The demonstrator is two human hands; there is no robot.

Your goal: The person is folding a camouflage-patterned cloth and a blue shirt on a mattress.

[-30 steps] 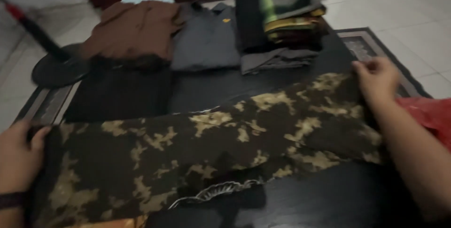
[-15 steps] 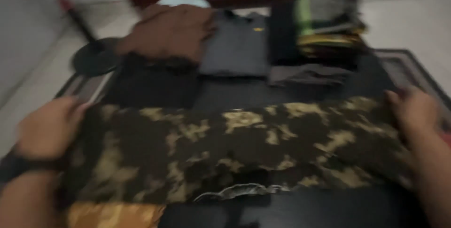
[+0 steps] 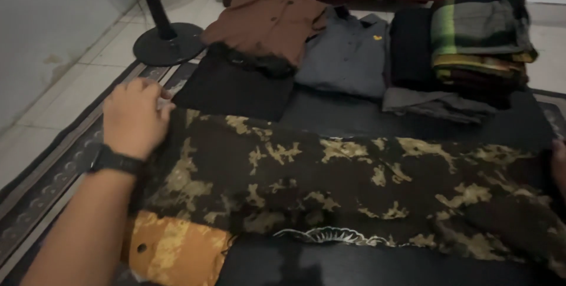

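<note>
A long dark cloth with tan blotches (image 3: 354,186) lies stretched across a dark mat (image 3: 348,118). My left hand (image 3: 137,116), a black watch on its wrist, grips the cloth's left end. Only a sliver of my right hand (image 3: 559,165) shows at the right frame edge, at the cloth's other end; its grip is hidden. An orange patterned piece (image 3: 177,250) pokes out from under the cloth near my left forearm.
Behind the cloth lie a folded brown shirt (image 3: 265,24), a grey shirt (image 3: 351,53), a black folded garment (image 3: 233,88) and a stack of folded cloths with a green-striped one on top (image 3: 480,38). A fan's round black base (image 3: 168,44) stands on the tiled floor at left.
The view has swung left and sharpened. My left hand moved up and inward along the cloth's left end; my right hand slid almost out of frame. The cloth now lies flatter.
</note>
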